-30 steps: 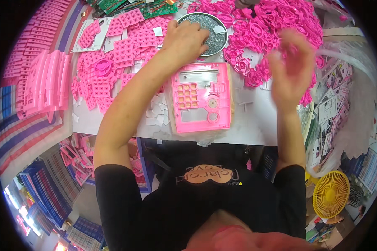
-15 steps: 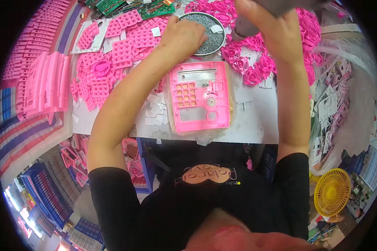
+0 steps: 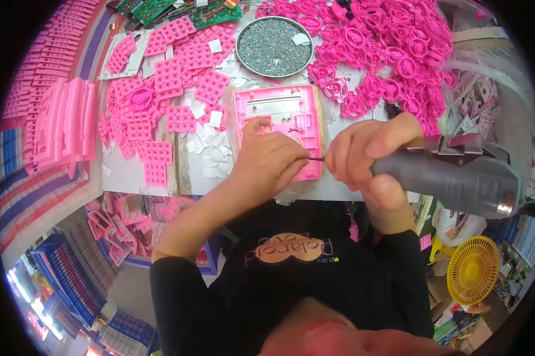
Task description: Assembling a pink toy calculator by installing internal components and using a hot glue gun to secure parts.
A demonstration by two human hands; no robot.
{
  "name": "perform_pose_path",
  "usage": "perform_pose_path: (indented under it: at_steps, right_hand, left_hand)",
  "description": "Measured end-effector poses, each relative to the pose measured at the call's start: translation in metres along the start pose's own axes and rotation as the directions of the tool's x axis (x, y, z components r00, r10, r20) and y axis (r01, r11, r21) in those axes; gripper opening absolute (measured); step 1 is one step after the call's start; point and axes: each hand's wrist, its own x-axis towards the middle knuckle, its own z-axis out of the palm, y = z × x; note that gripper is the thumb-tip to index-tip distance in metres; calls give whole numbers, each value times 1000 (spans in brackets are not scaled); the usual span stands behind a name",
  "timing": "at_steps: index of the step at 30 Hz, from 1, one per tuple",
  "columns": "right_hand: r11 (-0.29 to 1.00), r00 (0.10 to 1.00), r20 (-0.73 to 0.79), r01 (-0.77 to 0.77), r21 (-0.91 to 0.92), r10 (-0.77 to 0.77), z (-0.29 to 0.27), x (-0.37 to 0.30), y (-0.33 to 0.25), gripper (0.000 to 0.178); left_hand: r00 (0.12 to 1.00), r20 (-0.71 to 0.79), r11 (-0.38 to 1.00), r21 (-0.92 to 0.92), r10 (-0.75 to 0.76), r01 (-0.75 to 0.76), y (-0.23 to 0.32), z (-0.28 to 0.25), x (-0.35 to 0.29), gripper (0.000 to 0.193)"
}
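Left hand: bare left hand (image 3: 270, 157), above the near half of the panel; its grip is closed to a small pinch, thumb and forefinger meeting around the tip of the driver's bit. Whether a screw sits between them is too small to tell.

Right hand: bare right hand (image 3: 374, 148), just right of the panel; its grip is wrapped firmly around the front end of the driver.

Driver: bulky grey powered screwdriver (image 3: 451, 181), lying level, its body to the right and its thin dark metal bit (image 3: 317, 158) pointing left over the panel's near right part.

Panel: flat pink plastic casing panel (image 3: 314, 121) with cut-outs, at the near middle of the white worktop (image 3: 337, 188), partly hidden by the left hand.

Screw dish: round metal-rimmed dish (image 3: 274, 75) of small silver screws, just beyond the panel.

Around: pink button pads (image 3: 169, 74) to the left, bright magenta ring-shaped parts (image 3: 392, 41) at far right, green circuit boards (image 3: 154, 9) at far left.

Just changed: the left hand has left the dish and the driver has come down beside the panel, so the work now centres where bit and fingertips meet.
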Motion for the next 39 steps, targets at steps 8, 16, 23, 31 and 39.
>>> perform_pose_path:
  at_steps: [8,16,23,31,39]
  right_hand:
    - [999,997,69,-31,-28,33,6,0,9,31]
    - [989,999,43,30,-143,-24,-15,-13,44,28]
    - [909,982,185,37,-415,44,-30,-17,63,25]
    - [812,941,337,189,-552,10,-31,-11,78,25]
    - [991,998,62,39,-131,-31,-38,23,32,42]
  left_hand:
    - [997,-32,997,-51,-67,65,0,0,-6,15]
    - [995,-100,975,219,-18,39,-8,-7,-1,31]
    - [977,108,910,357,181,-208,-21,-3,-7,20]
    - [959,138,841,462,246,-282,-20,6,-16,11]
    - [997,48,945,320,53,-66,-46,-48,-21,25]
